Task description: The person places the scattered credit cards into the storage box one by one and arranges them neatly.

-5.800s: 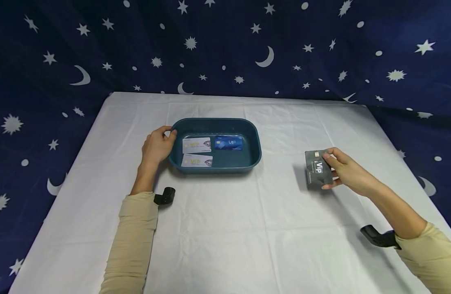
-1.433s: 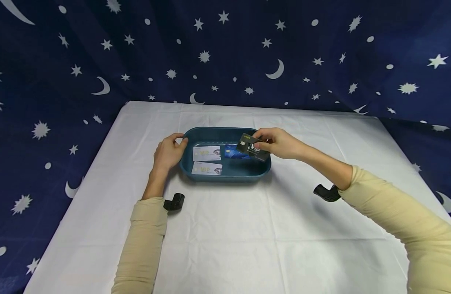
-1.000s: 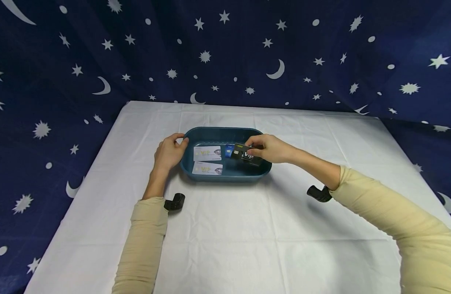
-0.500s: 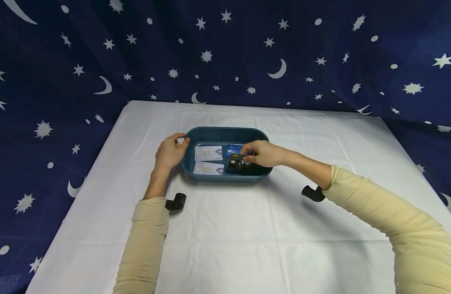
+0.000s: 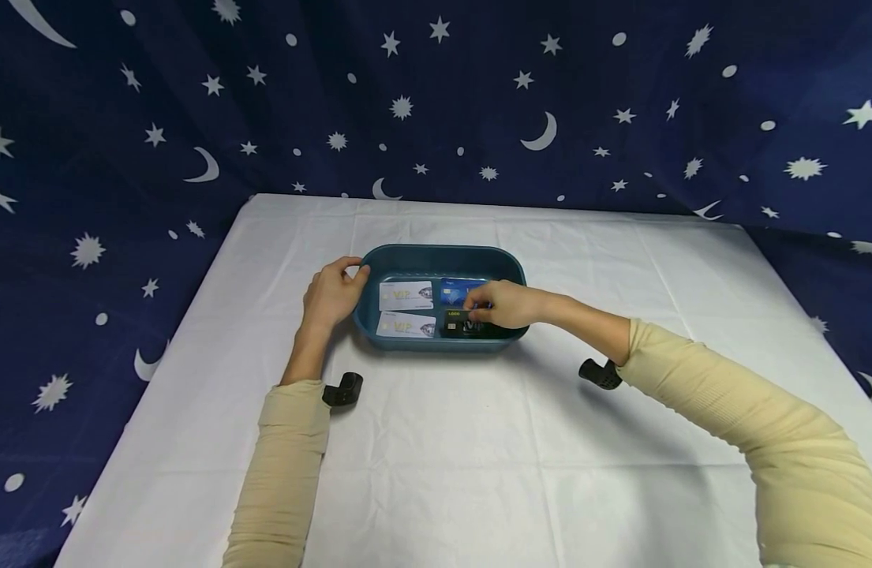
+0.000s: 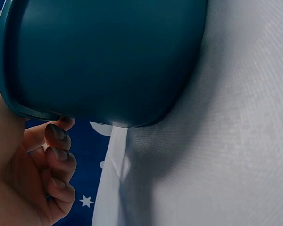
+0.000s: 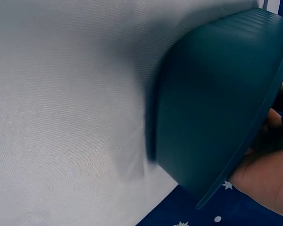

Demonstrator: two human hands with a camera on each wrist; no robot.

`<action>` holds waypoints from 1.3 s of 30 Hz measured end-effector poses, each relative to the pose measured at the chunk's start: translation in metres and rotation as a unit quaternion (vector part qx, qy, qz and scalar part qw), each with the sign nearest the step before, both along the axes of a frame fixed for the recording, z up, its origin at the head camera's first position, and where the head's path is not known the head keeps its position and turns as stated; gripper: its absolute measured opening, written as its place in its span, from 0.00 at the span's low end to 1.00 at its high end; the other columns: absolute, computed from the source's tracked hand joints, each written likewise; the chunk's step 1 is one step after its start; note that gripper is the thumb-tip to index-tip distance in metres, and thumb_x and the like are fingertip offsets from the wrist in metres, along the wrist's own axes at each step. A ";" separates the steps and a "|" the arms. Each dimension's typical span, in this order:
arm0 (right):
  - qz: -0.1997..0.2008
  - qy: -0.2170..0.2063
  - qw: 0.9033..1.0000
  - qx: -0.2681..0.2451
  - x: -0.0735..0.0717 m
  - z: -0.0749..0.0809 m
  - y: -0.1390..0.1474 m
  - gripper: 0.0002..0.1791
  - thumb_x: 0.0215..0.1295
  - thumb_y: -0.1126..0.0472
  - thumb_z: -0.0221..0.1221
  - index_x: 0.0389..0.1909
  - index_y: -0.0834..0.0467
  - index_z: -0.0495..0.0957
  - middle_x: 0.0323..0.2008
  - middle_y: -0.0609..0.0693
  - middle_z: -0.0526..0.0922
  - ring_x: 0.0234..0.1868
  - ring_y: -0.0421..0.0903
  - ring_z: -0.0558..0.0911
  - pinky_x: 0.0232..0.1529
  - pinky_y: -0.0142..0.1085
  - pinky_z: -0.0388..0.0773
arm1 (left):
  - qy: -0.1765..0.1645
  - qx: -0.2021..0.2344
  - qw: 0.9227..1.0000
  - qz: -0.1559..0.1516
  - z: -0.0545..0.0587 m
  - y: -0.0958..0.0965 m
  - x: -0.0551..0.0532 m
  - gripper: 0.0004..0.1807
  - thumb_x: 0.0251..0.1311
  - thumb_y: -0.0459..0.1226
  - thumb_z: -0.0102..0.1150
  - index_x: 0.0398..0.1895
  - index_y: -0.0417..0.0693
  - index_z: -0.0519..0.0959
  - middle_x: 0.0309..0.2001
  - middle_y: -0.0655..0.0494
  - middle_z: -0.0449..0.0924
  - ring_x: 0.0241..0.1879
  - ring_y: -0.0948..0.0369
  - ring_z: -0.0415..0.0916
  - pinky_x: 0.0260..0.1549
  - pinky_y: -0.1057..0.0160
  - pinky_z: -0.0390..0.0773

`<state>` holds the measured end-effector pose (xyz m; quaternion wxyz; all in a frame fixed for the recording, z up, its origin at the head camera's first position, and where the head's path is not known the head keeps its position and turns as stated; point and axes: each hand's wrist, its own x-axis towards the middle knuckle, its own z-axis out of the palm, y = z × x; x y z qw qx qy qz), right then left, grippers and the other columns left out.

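Note:
A teal plastic basin (image 5: 436, 345) stands on the table, with two white VIP cards (image 5: 406, 296) lying one behind the other in its left half. A blue VIP card (image 5: 454, 289) lies at the back right, partly covered by my right hand (image 5: 510, 304). That hand reaches over the right rim, thumb and fingertips pinching the upper edge of a black VIP card (image 5: 454, 326) low at the front right. My left hand (image 5: 331, 292) holds the basin's left rim between thumb and fingers. In the left wrist view its other fingers (image 6: 61, 160) curl below the rim.
A white cloth (image 5: 436, 442) covers the table. Behind it hangs a dark blue curtain (image 5: 464, 95) with stars and moons. Black wrist cameras (image 5: 343, 390) sit on both forearms. The right wrist view shows mostly the basin's outer wall (image 7: 212, 103).
The right hand has carried the black card from the table's right side into the basin, over the blue card, then down toward the front right. The left hand has stayed on the rim.

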<state>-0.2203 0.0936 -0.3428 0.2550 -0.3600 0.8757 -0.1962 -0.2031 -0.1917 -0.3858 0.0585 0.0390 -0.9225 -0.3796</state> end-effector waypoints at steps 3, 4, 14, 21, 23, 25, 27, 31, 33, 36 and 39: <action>-0.005 0.000 1.000 0.011 0.000 0.000 0.000 0.08 0.72 0.63 0.51 0.42 0.60 0.79 0.36 0.49 0.77 0.34 0.46 0.71 0.37 0.39 0.67 | 0.000 0.000 1.000 0.000 0.001 0.000 0.000 0.22 0.68 0.47 0.51 0.59 0.44 0.76 0.22 0.53 0.73 0.19 0.59 0.66 0.20 0.61 0.63; -0.005 -0.002 1.000 0.013 0.000 0.000 -0.001 0.09 0.72 0.63 0.51 0.42 0.60 0.78 0.36 0.50 0.77 0.34 0.46 0.71 0.37 0.39 0.67 | -0.001 0.000 1.000 0.000 0.001 0.000 0.000 0.22 0.68 0.47 0.51 0.59 0.44 0.76 0.22 0.53 0.73 0.19 0.59 0.66 0.20 0.61 0.63; 0.022 -0.014 1.000 0.014 -0.001 -0.002 -0.001 0.07 0.71 0.64 0.51 0.37 0.61 0.77 0.27 0.47 0.71 0.29 0.43 0.68 0.32 0.36 0.63 | -0.004 0.000 1.000 -0.001 0.001 0.000 0.001 0.23 0.68 0.47 0.51 0.60 0.44 0.75 0.23 0.53 0.73 0.19 0.58 0.67 0.21 0.61 0.64; 0.023 -0.013 1.000 0.009 0.001 -0.003 0.000 0.09 0.71 0.62 0.53 0.43 0.63 0.77 0.30 0.48 0.77 0.30 0.42 0.71 0.34 0.37 0.69 | 0.000 0.002 1.000 0.000 0.001 -0.001 0.001 0.23 0.68 0.47 0.51 0.59 0.44 0.75 0.23 0.53 0.73 0.19 0.59 0.66 0.20 0.61 0.63; 0.021 -0.010 1.000 0.009 0.001 -0.003 0.000 0.11 0.70 0.62 0.54 0.47 0.64 0.76 0.32 0.49 0.78 0.31 0.43 0.73 0.36 0.38 0.70 | 0.000 0.002 1.000 0.000 0.001 -0.001 0.001 0.23 0.68 0.47 0.51 0.59 0.44 0.75 0.23 0.53 0.73 0.19 0.59 0.66 0.20 0.61 0.63; 0.020 -0.004 1.000 0.009 0.001 -0.004 0.001 0.12 0.70 0.62 0.54 0.49 0.64 0.75 0.34 0.50 0.79 0.33 0.43 0.75 0.37 0.39 0.72 | 0.000 0.002 1.000 0.000 0.001 -0.001 0.001 0.23 0.68 0.47 0.51 0.59 0.44 0.76 0.22 0.53 0.73 0.18 0.59 0.66 0.20 0.61 0.63; 0.020 0.001 1.000 0.009 0.001 -0.005 0.001 0.12 0.70 0.61 0.55 0.49 0.64 0.75 0.35 0.50 0.80 0.34 0.44 0.76 0.38 0.39 0.72 | -0.002 0.002 1.000 -0.001 0.001 -0.001 0.001 0.23 0.68 0.47 0.51 0.59 0.44 0.76 0.22 0.54 0.72 0.19 0.59 0.66 0.20 0.61 0.63; 0.021 0.010 1.000 0.012 0.001 -0.005 0.001 0.12 0.69 0.61 0.55 0.48 0.64 0.76 0.35 0.49 0.80 0.34 0.44 0.76 0.39 0.40 0.73 | -0.005 0.003 1.000 -0.003 0.000 -0.001 0.001 0.23 0.68 0.47 0.51 0.59 0.44 0.75 0.23 0.54 0.73 0.19 0.59 0.66 0.21 0.61 0.64; 0.021 0.014 1.000 0.016 0.001 -0.005 0.000 0.13 0.70 0.61 0.55 0.49 0.64 0.76 0.35 0.49 0.79 0.34 0.44 0.76 0.40 0.40 0.73 | -0.006 0.003 1.000 -0.002 0.000 -0.001 0.001 0.23 0.68 0.47 0.51 0.59 0.43 0.75 0.23 0.54 0.73 0.19 0.59 0.67 0.21 0.61 0.64; 0.024 0.024 0.999 0.022 0.001 -0.005 0.000 0.15 0.70 0.61 0.55 0.50 0.67 0.76 0.36 0.50 0.79 0.35 0.45 0.75 0.40 0.40 0.73 | -0.006 0.002 1.000 -0.002 0.000 -0.001 0.001 0.22 0.68 0.46 0.51 0.59 0.43 0.75 0.23 0.54 0.73 0.20 0.59 0.67 0.21 0.61 0.64; 0.026 0.039 0.998 0.030 0.002 -0.005 0.001 0.17 0.69 0.61 0.55 0.52 0.68 0.76 0.38 0.52 0.77 0.38 0.46 0.75 0.41 0.40 0.72 | -0.002 0.004 1.000 -0.003 0.000 0.000 0.000 0.22 0.68 0.46 0.51 0.59 0.43 0.76 0.23 0.53 0.73 0.19 0.59 0.67 0.20 0.61 0.64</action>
